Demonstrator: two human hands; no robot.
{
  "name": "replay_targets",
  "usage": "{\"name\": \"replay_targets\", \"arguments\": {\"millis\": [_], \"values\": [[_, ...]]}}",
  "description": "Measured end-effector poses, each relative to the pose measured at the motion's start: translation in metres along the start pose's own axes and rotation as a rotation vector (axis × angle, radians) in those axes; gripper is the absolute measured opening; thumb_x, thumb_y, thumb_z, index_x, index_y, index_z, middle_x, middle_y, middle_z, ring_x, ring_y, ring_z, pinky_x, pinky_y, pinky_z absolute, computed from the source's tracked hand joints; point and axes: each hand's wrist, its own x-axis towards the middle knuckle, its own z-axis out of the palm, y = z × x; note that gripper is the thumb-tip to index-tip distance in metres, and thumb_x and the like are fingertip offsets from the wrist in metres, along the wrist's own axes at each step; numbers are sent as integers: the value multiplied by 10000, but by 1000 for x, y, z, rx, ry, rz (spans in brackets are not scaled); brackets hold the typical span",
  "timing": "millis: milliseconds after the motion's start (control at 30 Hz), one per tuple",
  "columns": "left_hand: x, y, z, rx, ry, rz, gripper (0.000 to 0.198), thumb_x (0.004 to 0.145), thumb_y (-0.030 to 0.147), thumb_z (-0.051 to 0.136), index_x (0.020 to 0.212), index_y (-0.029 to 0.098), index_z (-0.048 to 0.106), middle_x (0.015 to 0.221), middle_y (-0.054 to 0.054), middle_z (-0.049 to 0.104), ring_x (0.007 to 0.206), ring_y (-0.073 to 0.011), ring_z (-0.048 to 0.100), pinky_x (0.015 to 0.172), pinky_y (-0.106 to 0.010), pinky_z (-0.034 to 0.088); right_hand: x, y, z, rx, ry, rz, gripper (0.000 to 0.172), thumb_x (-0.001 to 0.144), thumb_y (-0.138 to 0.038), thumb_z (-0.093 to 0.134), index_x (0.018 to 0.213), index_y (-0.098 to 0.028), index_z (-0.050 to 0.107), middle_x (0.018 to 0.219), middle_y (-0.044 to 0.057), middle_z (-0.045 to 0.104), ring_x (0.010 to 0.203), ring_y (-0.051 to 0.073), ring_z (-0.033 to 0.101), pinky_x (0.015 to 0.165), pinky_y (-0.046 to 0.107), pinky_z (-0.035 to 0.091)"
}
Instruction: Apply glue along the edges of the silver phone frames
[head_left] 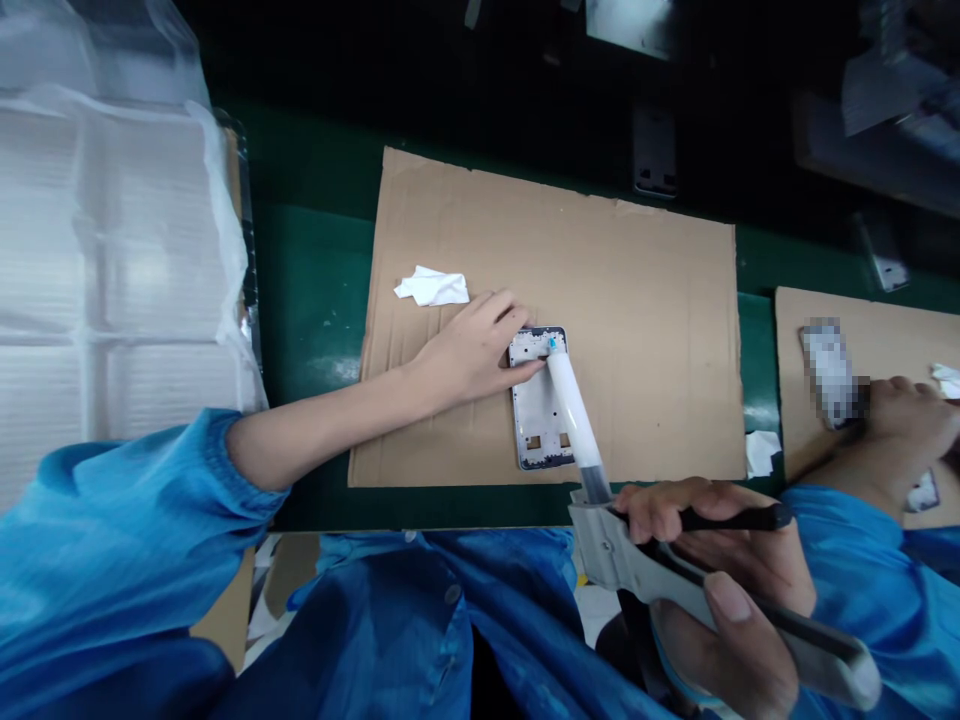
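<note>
Left hand (484, 345) outstretched, fingers (519, 375) gripping a phone frame (534, 410); right hand (772, 560) clasps a dispensing gun (609, 550), syringe (574, 412) beyond its fingers.

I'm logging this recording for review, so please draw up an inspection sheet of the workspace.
Surface: brown cardboard on a green table.
Work items: phone frame on the cardboard; dispensing gun, its blue tip at the frame's far end, contact unclear.
Clutter: white scrap left of the frame; second scrap past the cardboard's right edge.
Hands: left hand on the frame; right hand grips the gun.
Cables: nothing seen.
Surroundings: co-worker's hand at right; translucent plastic at left.
</note>
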Motion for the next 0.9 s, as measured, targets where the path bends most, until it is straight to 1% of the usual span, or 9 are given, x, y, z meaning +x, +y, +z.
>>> {"name": "replay_targets", "arguments": {"millis": [100, 200, 267, 400, 467, 600, 800, 900], "values": [[0, 0, 0, 6, 2, 4, 252, 1034, 416, 679, 1214, 245, 638, 1214, -137, 663, 1139, -326, 656, 949, -503, 603, 1, -2, 2, -7, 13, 1, 415, 911, -265, 439, 1248, -299, 679, 830, 96, 588, 747, 246, 639, 640, 750, 549], [0, 0, 0, 8, 5, 7, 250, 1032, 409, 677, 1214, 242, 636, 1212, -135, 663, 1129, -325, 655, 952, -505, 601, 3, -3, 6, -28, 64, -19, 370, 901, -288, 506, 1221, -297, 690, 818, 83, 589, 730, 235, 631, 619, 719, 560], [0, 0, 0, 11, 9, 8, 245, 1034, 410, 672, 1203, 237, 636, 1199, -134, 662, 1121, -323, 654, 955, -504, 598, 4, -3, 8, -47, 63, -20, 338, 902, -305, 564, 1212, -305, 699, 814, 75, 595, 727, 232, 634, 604, 692, 573], [0, 0, 1, 19, 10, 4, 243, 1039, 424, 663, 1186, 232, 633, 1183, -134, 658, 1116, -320, 649, 950, -498, 594, 5, -6, 13, -89, 70, -25, 295, 929, -397, 636, 1205, -327, 712, 803, 68, 597, 711, 234, 638, 604, 688, 572], [0, 0, 1, 20, 8, 1, 240, 1038, 427, 663, 1174, 232, 631, 1178, -133, 657, 1110, -317, 649, 948, -493, 593, 5, -9, 18, -96, 115, -19, 276, 927, -424, 654, 1178, -329, 718, 789, 65, 590, 697, 234, 632, 597, 680, 564], [0, 0, 1, 18, 2, -7, 236, 1029, 438, 668, 1164, 248, 630, 1178, -124, 658, 1110, -320, 648, 950, -496, 591, 7, -14, 31, -117, 231, 0, 225, 914, -424, 647, 1098, -321, 724, 758, 61, 573, 665, 227, 605, 586, 658, 542], [0, -1, 1, 16, 9, 0, 232, 1024, 440, 669, 1163, 258, 632, 1185, -134, 662, 1116, -336, 647, 947, -517, 590, 8, -17, 38, -98, 252, -11, 225, 900, -393, 644, 1088, -306, 732, 754, 68, 560, 670, 224, 592, 572, 624, 525], [0, -1, 2, 18, 4, -3, 239, 1025, 463, 669, 1163, 270, 636, 1189, -134, 664, 1120, -341, 652, 925, -524, 594, 7, -18, 39, -74, 283, 17, 218, 892, -397, 665, 1074, -297, 732, 776, 71, 565, 696, 229, 599, 598, 637, 522]]}}
